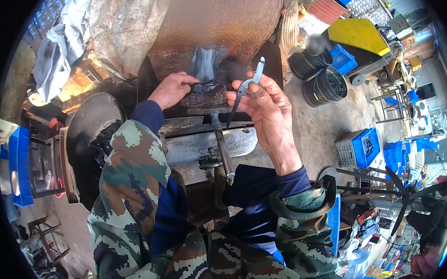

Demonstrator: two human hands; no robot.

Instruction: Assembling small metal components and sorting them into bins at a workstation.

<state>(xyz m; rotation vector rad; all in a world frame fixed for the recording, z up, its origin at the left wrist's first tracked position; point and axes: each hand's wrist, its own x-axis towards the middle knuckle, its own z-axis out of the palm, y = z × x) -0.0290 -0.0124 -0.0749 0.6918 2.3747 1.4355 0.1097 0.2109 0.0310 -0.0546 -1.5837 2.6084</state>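
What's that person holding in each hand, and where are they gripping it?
The right hand pinches a small curved metal tool near its middle bend. The left hand rests on a dark rusty block, gripping its left end.

hidden: lower shaft of grey metal tool (251, 80) behind right hand (265, 114) | blurred: dark block (205, 99) under left hand (171, 89), kind unclear | cut off: black fan (407, 197) at rim

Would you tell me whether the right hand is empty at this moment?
No, the right hand holds a small curved metal tool with a toothed end raised above its fingers.
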